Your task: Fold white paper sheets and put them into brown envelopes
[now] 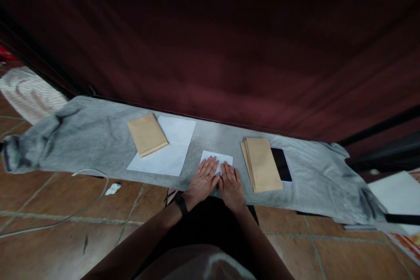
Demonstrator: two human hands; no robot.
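A small white folded paper (226, 158) lies on the grey cloth in front of me. My left hand (202, 178) rests flat on its left part, fingers stretched out. Beside it my right hand (231, 183) lies flat on the paper's right part, fingers also extended. The thumbs nearly meet, and both palms hide the paper's near edge. To the left, white sheets (177, 148) lie flat with a brown envelope (147, 133) on top. Right of my hands is a stack of brown envelopes (264, 164).
A dark-screened phone (281, 164) lies partly under the envelope stack. Grey cloth (98, 140) covers the narrow table. A dark red curtain (210, 52) hangs along the far edge. On the tiled floor are a white cable (82, 210) and a crumpled tissue (113, 188).
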